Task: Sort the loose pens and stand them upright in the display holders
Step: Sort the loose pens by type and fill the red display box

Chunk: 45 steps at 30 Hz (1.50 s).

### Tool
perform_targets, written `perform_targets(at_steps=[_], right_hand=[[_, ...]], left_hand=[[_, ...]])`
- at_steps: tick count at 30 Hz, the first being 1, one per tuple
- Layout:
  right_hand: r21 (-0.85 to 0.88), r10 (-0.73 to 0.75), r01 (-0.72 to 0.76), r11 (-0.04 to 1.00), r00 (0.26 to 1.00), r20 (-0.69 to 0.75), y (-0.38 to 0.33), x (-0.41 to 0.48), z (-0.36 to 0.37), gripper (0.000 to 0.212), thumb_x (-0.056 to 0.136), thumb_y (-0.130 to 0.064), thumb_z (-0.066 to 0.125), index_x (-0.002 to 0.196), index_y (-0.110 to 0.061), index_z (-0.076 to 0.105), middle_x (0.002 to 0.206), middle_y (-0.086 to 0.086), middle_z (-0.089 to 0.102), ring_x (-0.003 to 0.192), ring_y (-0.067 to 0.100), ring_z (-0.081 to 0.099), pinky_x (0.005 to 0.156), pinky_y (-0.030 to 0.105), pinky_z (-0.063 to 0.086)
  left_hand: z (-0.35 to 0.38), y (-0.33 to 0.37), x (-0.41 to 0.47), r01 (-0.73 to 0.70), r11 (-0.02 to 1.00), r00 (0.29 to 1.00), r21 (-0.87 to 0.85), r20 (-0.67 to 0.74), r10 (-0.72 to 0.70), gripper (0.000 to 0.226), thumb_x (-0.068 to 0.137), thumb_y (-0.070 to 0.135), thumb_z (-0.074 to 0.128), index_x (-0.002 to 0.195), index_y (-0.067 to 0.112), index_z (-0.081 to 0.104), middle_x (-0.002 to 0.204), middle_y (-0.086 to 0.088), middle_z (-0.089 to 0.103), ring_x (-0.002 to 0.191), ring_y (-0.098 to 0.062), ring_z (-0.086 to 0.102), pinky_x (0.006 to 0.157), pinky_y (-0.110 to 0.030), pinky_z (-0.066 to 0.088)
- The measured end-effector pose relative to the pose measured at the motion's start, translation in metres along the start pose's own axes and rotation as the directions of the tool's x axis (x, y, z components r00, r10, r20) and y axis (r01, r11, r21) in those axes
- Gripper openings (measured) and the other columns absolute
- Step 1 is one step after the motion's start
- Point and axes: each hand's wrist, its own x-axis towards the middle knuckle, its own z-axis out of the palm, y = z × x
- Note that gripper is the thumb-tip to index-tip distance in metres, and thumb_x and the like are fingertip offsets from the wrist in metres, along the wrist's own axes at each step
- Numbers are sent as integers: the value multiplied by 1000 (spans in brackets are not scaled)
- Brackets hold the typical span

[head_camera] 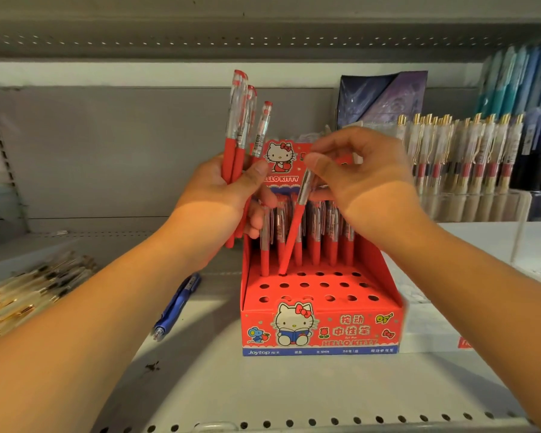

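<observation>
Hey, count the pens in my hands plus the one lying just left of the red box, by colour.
Red: 4, the red pens gripped in the left hand, 3 tops showing, plus the red pen pinched by the right hand.
Blue: 1, the blue pen lying on the shelf.
Total: 5.

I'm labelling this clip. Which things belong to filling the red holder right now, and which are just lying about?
In use: red holder; red pens gripped in the left hand; one red pen pinched by the right hand, tip at a hole.
Lying about: blue pen; loose gold-trimmed pens; clear rack of pens; dark packet.
</observation>
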Motion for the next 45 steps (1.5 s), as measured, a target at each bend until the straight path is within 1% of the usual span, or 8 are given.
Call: perform_targets(at_steps=[6,15,19,27,30,34,37,45], right_hand=[[-83,-80,81,993,997,24,10,-3,4,23,85,-6,74,78,-27,64,87,7,65,78,33,68,66,51,59],[-171,-54,90,981,977,205,19,-9,10,18,81,-17,74,80,-34,68,78,-7,67,75,24,68,72,51,58],[-301,-20,126,945,944,330,19,-16,13,10,83,-14,75,90,-21,74,80,-4,70,71,15,67,74,44,57],[-387,47,102,916,933,357,7,-15,8,15,87,-11,66,91,-23,75,73,-7,70,66,6,65,69,27,55],[-220,128,-72,973,960,248,-3,-10,5,20,90,-4,61,91,-22,70,82,-2,72,79,21,71,70,39,61],[221,281,-320,921,940,193,-14,-5,-3,16,92,-8,64,106,-13,65,97,8,75,84,18,74,61,30,61],[316,317,-372,873,924,213,-14,-6,-6,27,93,-6,63,121,-6,62,105,13,74,87,21,74,60,24,56],[455,286,-378,806,922,260,-14,-4,-5,16,93,1,59,108,-4,60,100,17,68,77,20,69,66,27,58]], left_hand=[[2,0,-2,61,996,994,-67,99,-54,11,101,17,52,92,11,51,62,-7,60,36,-10,33,38,-18,27],[0,2,-3,161,981,981,-109,130,-146,15,100,20,55,88,15,47,59,-9,50,32,-9,24,39,-13,22],[0,4,-2,157,974,984,-164,106,-140,12,98,16,54,92,15,43,58,-10,51,31,-10,23,40,-13,21],[0,3,-2,132,983,985,-130,132,-115,12,100,14,53,91,11,45,61,-8,55,34,-12,32,38,-15,24],[1,3,-4,105,988,984,-111,157,-87,10,100,13,52,91,10,48,64,-10,59,35,-14,37,36,-17,29],[1,4,-6,146,983,963,-111,245,-115,13,99,18,53,92,7,49,67,-9,64,35,-12,38,35,-17,31],[3,3,-8,199,974,938,-110,308,-157,16,91,25,57,94,9,52,72,-8,64,37,-10,37,34,-16,30],[7,6,-12,184,982,938,-52,307,-160,34,87,42,50,96,8,52,59,-3,64,30,-12,40,33,-17,33]])
